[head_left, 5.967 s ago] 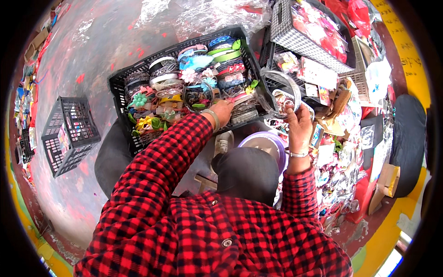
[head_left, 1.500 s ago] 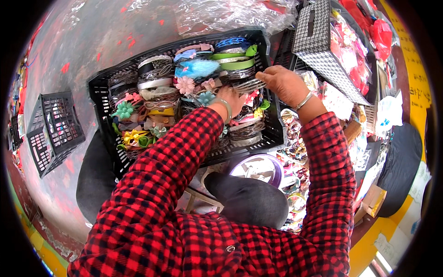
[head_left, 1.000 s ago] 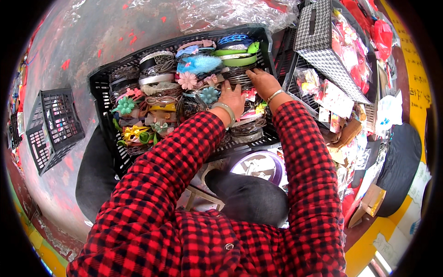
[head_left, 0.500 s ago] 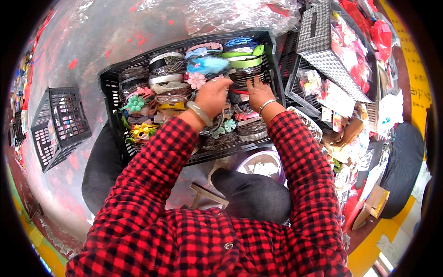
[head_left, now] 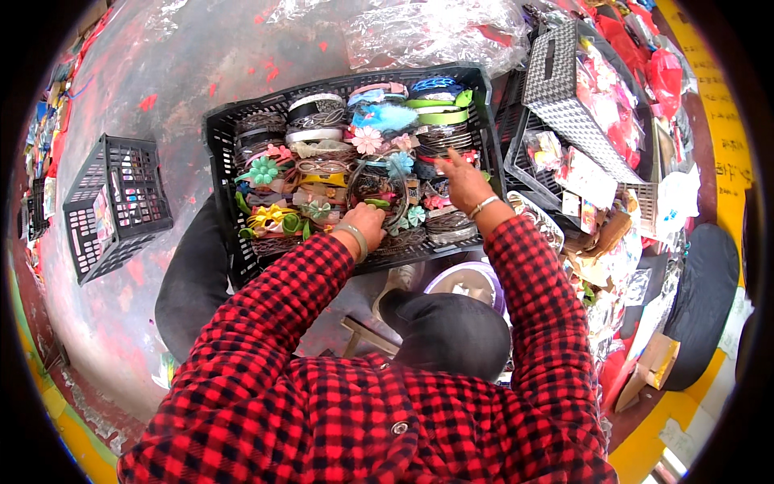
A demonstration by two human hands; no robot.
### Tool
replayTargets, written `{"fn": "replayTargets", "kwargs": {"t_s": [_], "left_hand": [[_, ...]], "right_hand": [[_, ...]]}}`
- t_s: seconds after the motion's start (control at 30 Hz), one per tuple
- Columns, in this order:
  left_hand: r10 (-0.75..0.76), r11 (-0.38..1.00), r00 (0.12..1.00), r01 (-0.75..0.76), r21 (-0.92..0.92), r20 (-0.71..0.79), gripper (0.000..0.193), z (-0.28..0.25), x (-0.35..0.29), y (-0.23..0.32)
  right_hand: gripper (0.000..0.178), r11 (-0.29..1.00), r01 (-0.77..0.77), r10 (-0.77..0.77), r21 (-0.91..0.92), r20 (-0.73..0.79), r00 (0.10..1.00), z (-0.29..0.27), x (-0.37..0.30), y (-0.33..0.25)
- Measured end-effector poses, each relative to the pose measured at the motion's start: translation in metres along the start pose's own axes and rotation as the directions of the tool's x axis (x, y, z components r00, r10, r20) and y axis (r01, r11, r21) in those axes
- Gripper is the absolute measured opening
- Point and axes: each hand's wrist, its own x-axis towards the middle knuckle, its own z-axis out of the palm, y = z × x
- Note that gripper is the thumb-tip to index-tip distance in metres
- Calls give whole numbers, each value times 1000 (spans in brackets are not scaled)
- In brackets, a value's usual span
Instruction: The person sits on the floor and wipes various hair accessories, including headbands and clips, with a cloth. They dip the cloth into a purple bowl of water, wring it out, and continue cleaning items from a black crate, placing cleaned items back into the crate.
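A black plastic crate [head_left: 211,153] stands before me, packed with rows of headbands. My left hand [head_left: 364,223] is at the crate's near middle, fingers curled closed on a thin dark headband [head_left: 352,184] that arches away from me. Next to that band are a blue flower [head_left: 399,164] and a pale pink flower [head_left: 367,140]. Toward the crate's right side my right hand [head_left: 469,185] is open, fingers apart, its tips by a bundle of thin dark headbands [head_left: 443,139]. Green headbands [head_left: 442,115] and fluffy blue trim [head_left: 385,118] lie farther back.
A smaller black basket [head_left: 121,202] stands on the floor at left. Clear plastic sheeting [head_left: 435,36] lies beyond the crate. At right are a grey-and-white patterned box [head_left: 552,89] and heaped packets. A purple-rimmed tub [head_left: 468,282] sits by my knee.
My left hand has come down toward the crate's near side, with the dark headband now showing at it. My right hand has shifted slightly down and right. The view has moved a little.
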Motion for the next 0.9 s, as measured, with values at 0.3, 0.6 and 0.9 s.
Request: {"fn": "replayTargets", "kwargs": {"t_s": [0.3,0.6,0.9], "left_hand": [[-68,903,962,-53,-427,-263,16,-53,-1,8],[-225,-351,973,-124,-928,-45,6,-138,-44,58],[-194,-475,978,-160,-865,-74,6,-152,-70,81]], "right_hand": [[32,849,78,-40,523,-84,996,-53,-64,-40],[52,730,153,-33,666,-189,981,-118,-94,-126],[24,954,249,-124,169,-532,838,-123,-110,-171]]}}
